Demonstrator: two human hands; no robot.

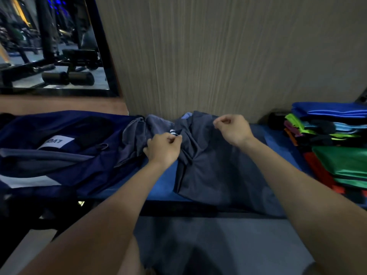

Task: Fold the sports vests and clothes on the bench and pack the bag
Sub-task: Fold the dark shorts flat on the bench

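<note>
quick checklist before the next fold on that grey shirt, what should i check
1. Left hand pinching the grey shirt near the collar: ok.
2. Right hand gripping the shirt's far edge: cannot tell, fingers are curled but the cloth between them is unclear.
3. Shirt lying flat: not ok, it is bunched and creased at the top.
4. Blue bench has bare space in front of the shirt: ok.
5. Navy bag within reach on the left: ok.
6. Folded stack on the right is apart from the shirt: ok.
</note>
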